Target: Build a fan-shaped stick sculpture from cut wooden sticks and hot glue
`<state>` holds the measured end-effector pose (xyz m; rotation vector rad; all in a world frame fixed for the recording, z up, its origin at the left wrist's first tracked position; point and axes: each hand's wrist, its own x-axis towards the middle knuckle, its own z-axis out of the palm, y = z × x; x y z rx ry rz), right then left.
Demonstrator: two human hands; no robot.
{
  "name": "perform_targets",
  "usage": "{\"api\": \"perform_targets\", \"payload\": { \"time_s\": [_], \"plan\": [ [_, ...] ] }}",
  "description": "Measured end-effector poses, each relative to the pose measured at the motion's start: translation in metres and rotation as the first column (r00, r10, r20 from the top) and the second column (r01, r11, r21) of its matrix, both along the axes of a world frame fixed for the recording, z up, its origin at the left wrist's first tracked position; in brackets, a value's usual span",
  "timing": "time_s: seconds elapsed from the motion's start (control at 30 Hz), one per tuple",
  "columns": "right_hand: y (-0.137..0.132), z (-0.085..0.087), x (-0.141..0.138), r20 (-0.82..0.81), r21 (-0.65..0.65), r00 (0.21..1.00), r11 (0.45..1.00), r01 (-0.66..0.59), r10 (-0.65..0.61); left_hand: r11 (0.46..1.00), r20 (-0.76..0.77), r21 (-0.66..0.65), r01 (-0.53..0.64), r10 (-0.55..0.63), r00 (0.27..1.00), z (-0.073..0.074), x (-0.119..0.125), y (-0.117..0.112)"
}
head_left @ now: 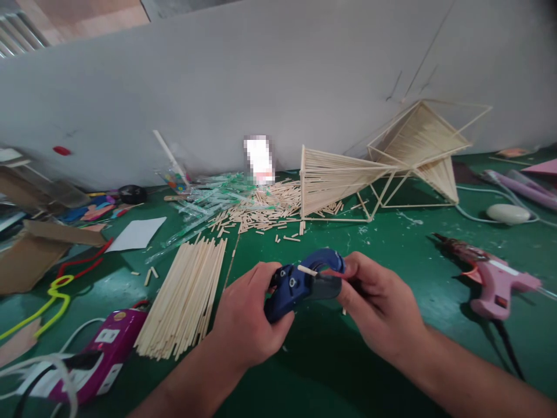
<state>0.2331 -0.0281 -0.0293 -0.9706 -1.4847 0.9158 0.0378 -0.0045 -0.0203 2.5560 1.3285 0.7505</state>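
Observation:
My left hand (255, 316) is wrapped around a blue cutter-like hand tool (289, 290) with a curved, hook-shaped jaw and round screw heads. A short wooden stick (307, 270) pokes out at the tool's jaw. At the jaw's right end, my right hand (376, 296) is closed, thumb and fingers pinched on what appears to be the other end of this stick; the fingers hide most of that end. Left of my left hand lies a bundle of long wooden sticks (185, 299). Many short cut pieces (265, 212) are heaped beyond the tool.
A lattice model of sticks (335, 183) lies on the green table (374, 377) against the grey wall. To the right rests a pink glue gun (491, 276) with its cord. A magenta power strip (104, 354), white paper (137, 233), cardboard (35, 255) and clear-green plastic wrappers (204, 200) lie leftward.

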Motion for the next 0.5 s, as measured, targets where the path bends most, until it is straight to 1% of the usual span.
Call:
{"api": "perform_targets", "payload": {
  "time_s": [0.1, 0.17, 0.37, 0.5],
  "plan": [
    [0.0011, -0.0002, 0.0013, -0.064, -0.101, 0.997, 0.994, -0.051, 0.045, 1.0, -0.008, 0.0, -0.003, 0.003, 1.0, -0.0006, -0.0005, 0.0008],
    [0.0021, 0.0, 0.0018, -0.099, -0.136, 0.993, 0.988, -0.074, 0.06, 1.0, -0.016, -0.011, -0.009, 0.009, 1.0, -0.0012, -0.0009, 0.0014],
    [0.0067, 0.0013, 0.0032, -0.162, -0.178, 0.982, 0.976, -0.129, 0.1, 0.998, -0.026, -0.057, -0.031, 0.03, 0.999, -0.0009, -0.0009, 0.0006],
    [0.0086, 0.0023, 0.0038, -0.182, -0.207, 0.976, 0.966, -0.156, 0.118, 0.997, -0.045, -0.073, -0.025, 0.022, 0.999, -0.0013, -0.0012, 0.0001]
  ]
}}
